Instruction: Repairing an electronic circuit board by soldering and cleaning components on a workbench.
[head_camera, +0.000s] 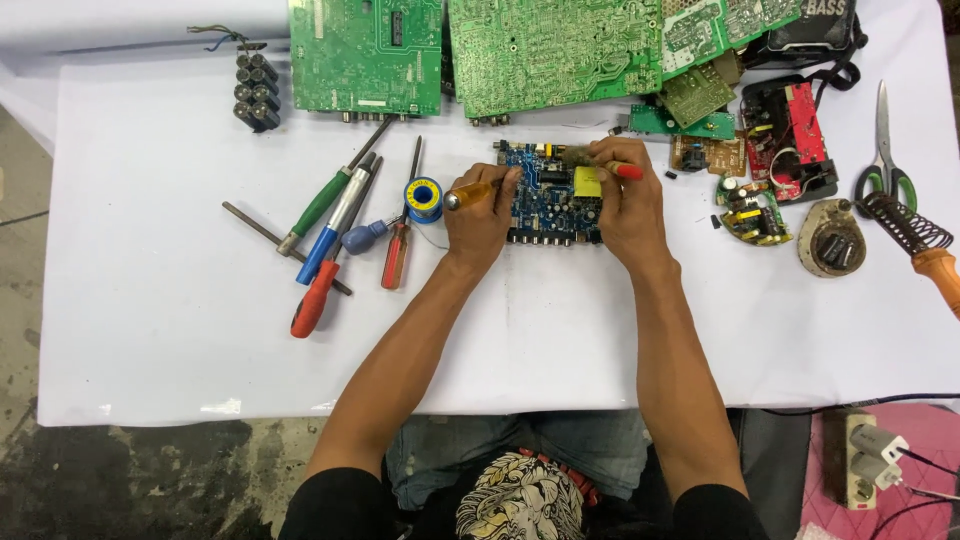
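Blue circuit board (545, 195) lies centre-frame, upper middle, long axis left-right. Left hand (480, 215) is closed around an orange-handled tool (470, 194) at the board's left edge; right hand (625, 200) pinches a red-tipped tool (612, 167) over its right end.

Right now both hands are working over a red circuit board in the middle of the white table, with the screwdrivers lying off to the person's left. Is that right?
Not quite: the head view shows the circuit board under the left hand and right hand is blue, not red. It lies mid-table, with the screwdrivers to the person's left.
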